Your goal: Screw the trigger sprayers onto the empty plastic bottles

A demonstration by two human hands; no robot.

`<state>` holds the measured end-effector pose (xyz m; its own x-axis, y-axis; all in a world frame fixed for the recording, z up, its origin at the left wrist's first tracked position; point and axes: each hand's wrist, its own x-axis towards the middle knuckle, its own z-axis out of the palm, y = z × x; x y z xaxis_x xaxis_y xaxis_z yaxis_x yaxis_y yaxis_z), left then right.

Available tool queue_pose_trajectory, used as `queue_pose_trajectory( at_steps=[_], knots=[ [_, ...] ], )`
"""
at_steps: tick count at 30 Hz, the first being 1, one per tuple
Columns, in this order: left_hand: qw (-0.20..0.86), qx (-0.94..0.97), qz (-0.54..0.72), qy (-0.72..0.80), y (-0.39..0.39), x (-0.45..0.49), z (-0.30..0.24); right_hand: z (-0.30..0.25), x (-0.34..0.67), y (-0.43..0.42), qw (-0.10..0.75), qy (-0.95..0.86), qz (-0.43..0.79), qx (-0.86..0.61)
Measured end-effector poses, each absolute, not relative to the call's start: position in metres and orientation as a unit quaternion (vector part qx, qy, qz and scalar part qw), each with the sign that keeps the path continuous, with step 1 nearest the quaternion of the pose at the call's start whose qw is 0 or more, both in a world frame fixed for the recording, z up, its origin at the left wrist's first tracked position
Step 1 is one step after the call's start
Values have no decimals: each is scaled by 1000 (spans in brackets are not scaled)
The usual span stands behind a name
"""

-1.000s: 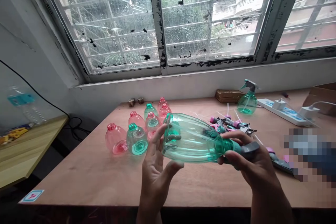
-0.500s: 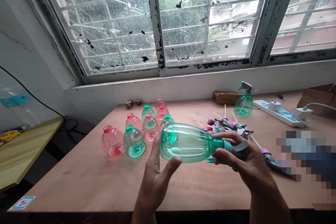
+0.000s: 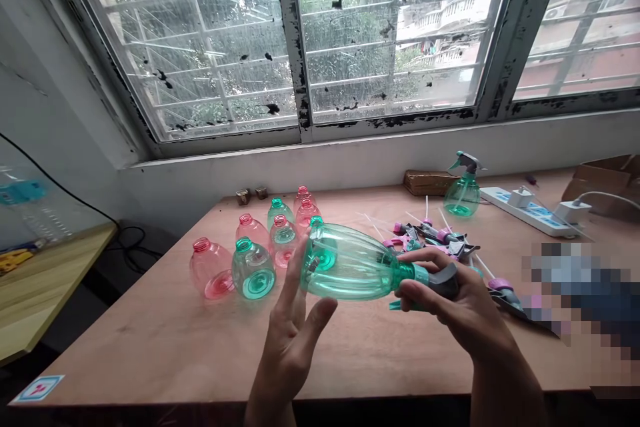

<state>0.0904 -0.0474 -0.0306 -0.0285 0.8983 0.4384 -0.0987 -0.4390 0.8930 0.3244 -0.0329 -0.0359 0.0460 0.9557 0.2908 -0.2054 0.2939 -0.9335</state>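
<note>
A green transparent spray bottle (image 3: 355,263) is held sideways above the table, its base to the left and its grey-and-teal spray head to the right. My right hand (image 3: 450,300) is closed around the head and neck, covering part of the trigger. At the base, my left hand (image 3: 295,333) is open, fingers stretched up beside the bottle and thumb apart below it; whether the fingers touch it I cannot tell. Behind the left hand stand several open bottles, among them a pink bottle (image 3: 213,270) and a green bottle (image 3: 253,270).
Several loose spray heads (image 3: 435,237) with tubes lie beyond my right hand. An assembled green spray bottle (image 3: 463,190) stands by the wall, near a brown block (image 3: 430,182) and a white power strip (image 3: 530,213). A cardboard box (image 3: 605,190) is at the right.
The held bottle and my right hand have shifted slightly left and up in view. My left thumb has moved off the bottle's lower side.
</note>
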Motion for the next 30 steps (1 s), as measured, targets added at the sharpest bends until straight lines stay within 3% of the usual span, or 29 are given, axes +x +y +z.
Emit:
queue_pose_trajectory(
  at_steps=[6,11,30],
  knots=[
    [438,541,669,260,-45,92,-32,-39,329,-37,633,-531,445,-345],
    [345,540,711,290,-34,98,-32,-39,328,-37,614,-533,460,-358],
    [390,626,584,341,-27,87,-47,-34,325,-31,661,-487,439,-365]
  ],
)
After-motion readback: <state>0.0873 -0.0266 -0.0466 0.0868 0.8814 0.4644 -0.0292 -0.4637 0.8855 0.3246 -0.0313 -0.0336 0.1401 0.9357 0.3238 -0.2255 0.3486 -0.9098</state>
